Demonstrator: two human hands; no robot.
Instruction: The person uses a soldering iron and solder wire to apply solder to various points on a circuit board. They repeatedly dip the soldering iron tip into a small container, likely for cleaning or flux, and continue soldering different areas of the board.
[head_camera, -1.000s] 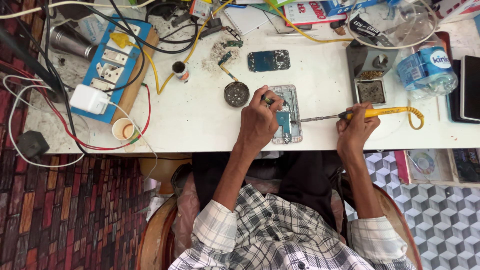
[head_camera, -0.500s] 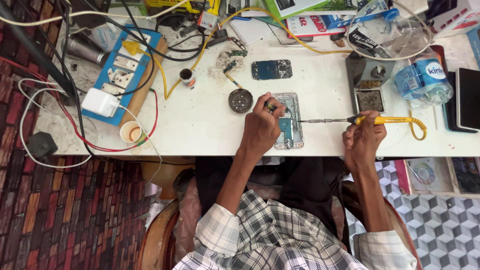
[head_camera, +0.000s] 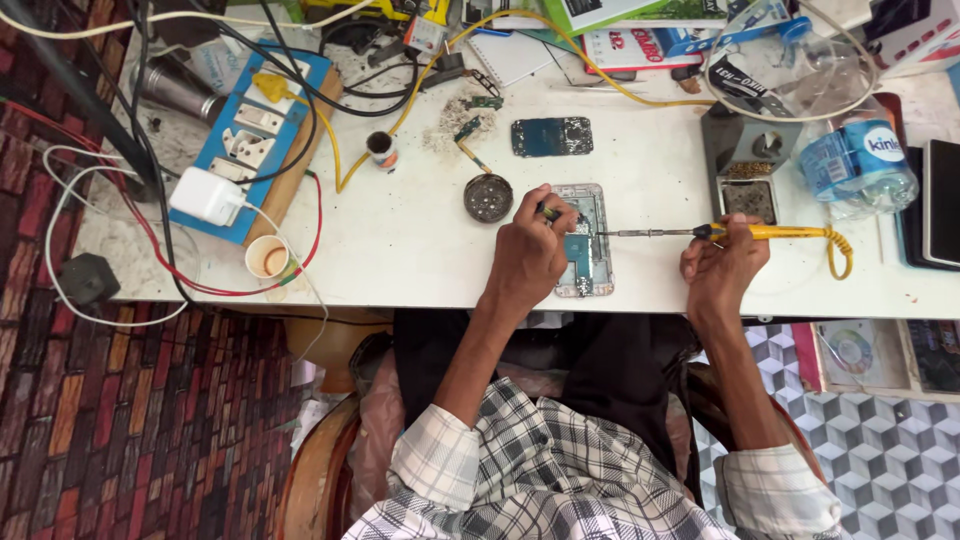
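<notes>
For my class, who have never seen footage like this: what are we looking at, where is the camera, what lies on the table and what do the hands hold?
No machine here: a person sits at a white table, filmed looking down from a camera on their head. The left hand rests on an opened phone and pinches a small tool. The right hand holds a yellow soldering iron, its tip pointing at the phone. Around them lie a round tin, a blue circuit board, a paper cup, a blue power strip, a water bottle and many cables.

left hand covers phone's left side | fingertip item too small | tablet cut by right edge
</notes>
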